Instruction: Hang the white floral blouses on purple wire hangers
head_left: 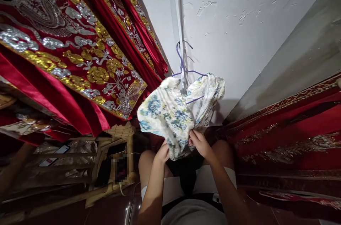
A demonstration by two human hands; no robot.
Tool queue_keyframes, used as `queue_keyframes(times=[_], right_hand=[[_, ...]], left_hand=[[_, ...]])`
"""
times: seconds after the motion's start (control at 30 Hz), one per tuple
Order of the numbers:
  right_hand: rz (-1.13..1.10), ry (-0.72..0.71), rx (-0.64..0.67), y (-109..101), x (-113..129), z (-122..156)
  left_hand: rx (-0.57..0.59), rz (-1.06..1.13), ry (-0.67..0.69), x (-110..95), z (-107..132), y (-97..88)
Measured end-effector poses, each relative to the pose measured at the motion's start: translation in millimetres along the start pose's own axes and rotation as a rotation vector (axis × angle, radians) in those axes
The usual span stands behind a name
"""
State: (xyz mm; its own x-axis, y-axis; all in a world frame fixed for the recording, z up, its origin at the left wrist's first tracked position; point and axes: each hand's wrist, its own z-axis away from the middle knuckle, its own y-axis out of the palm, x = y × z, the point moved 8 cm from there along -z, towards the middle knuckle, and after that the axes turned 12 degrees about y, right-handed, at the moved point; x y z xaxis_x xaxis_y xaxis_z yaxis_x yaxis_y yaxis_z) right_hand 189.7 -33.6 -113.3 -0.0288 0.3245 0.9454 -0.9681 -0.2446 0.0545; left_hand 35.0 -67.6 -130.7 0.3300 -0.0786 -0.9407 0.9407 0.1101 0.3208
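Observation:
A white garment with blue and yellow flowers (pixel 173 111) hangs bunched on a purple wire hanger (pixel 186 72), which hooks on a metal pole (pixel 179 22) against the white wall. My left hand (pixel 163 153) grips the garment's lower left edge with its fingers curled into the cloth. My right hand (pixel 200 143) pinches the lower right part of the same cloth, fingers closed on it. Both hands sit just above my knees.
Red embroidered cloth with gold and silver thread (pixel 80 51) hangs at the left. More red embroidered fabric (pixel 287 136) lies at the right. A bamboo rack (pixel 112 168) stands at the lower left with phones on its shelf (pixel 53 157).

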Motion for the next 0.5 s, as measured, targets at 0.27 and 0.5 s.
queue_keyframes(times=[0.27,0.5], right_hand=[[-0.147,-0.004,-0.098,10.9,13.7,-18.0],[-0.06,-0.136,-0.073,26.2,16.3,-19.9]], left_hand=[[-0.21,0.108,-0.047,0.9,10.1,-15.6],[-0.169,0.108,0.02,-9.2,8.1,-23.6]])
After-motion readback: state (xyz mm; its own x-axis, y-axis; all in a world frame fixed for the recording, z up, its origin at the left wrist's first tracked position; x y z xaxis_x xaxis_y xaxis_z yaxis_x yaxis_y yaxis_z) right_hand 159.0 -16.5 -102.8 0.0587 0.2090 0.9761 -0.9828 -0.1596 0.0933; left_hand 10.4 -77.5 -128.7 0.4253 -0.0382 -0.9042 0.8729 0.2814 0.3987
